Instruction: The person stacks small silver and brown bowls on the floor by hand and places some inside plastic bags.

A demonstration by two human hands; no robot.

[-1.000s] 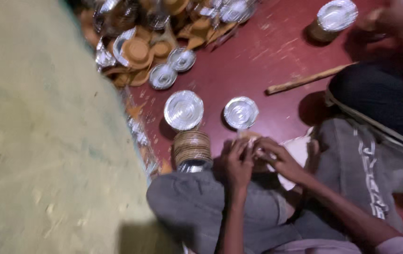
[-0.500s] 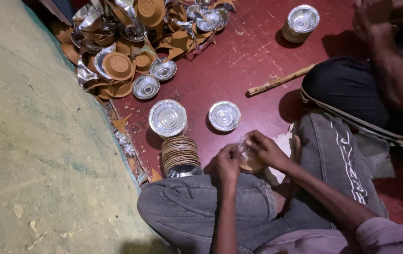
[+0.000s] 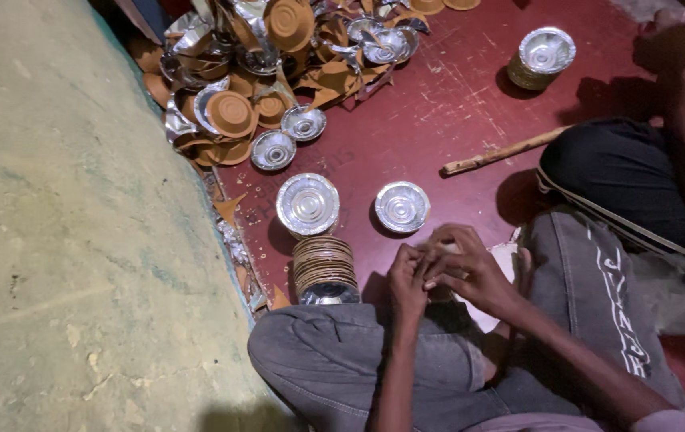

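At lower centre, the person's left hand [image 3: 406, 282] and right hand [image 3: 464, 268] press together, fingers curled around something small (hidden, so I cannot tell what). Just left stands a ribbed stack of round brown paper bowls [image 3: 324, 264] on the smooth dark red floor [image 3: 454, 104]. Above it lie two shiny, foil-lined round bowls [image 3: 308, 204] [image 3: 402, 206]. A crumpled heap of brown and silver bowls [image 3: 254, 88] fills the upper left.

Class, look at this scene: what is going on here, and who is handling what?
A person sits cross-legged on a red floor, left hand and right hand pressed together over something small, hidden by the fingers. Beside the left hand stands a stack of paper bowls. Two single foil-lined bowls lie ahead, with a heap of bowls and scraps beyond. Another person's knee is nearby.
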